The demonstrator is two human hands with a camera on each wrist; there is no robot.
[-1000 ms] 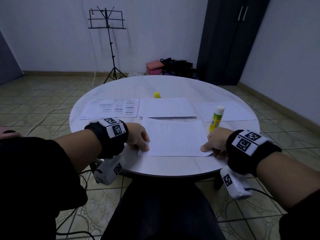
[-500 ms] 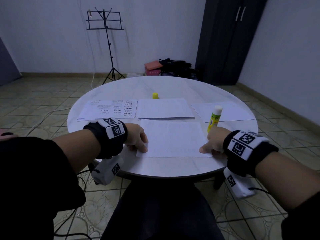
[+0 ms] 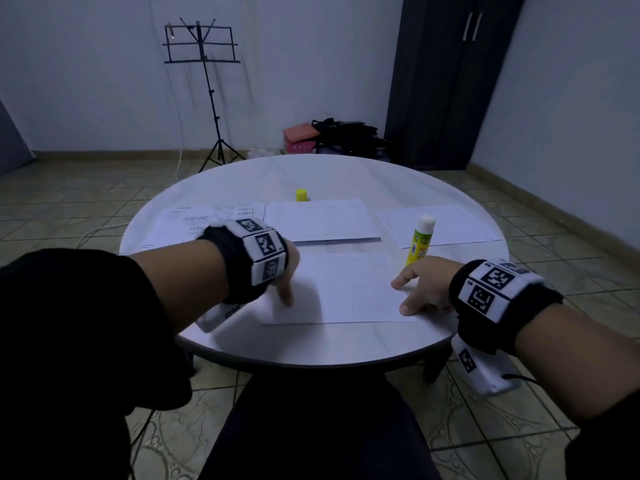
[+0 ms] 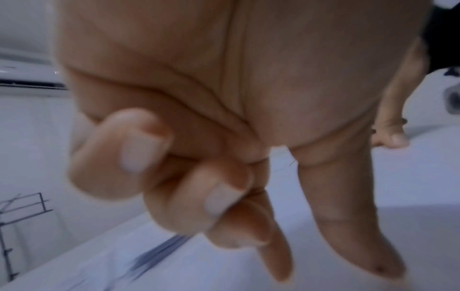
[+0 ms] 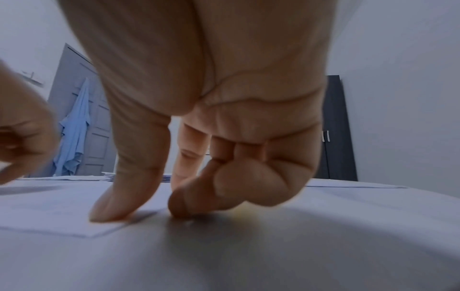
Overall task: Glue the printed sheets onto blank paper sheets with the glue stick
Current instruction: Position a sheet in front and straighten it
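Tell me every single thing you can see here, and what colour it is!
Table: one, white, round, in the middle.
Near sheet: one, white, at the table's front edge.
Other white sheets: at least two, behind it, middle and right.
Printed sheets: white with black print, back left; count unclear.
Glue stick: one, yellow-green, white top, upright, right of the near sheet.
Cap: one, yellow, further back.
Music stand: one, black, by the wall.
Wardrobe: one, dark, back right.
Left hand: one finger points down at the near sheet.
Right hand: fingers press its right edge.
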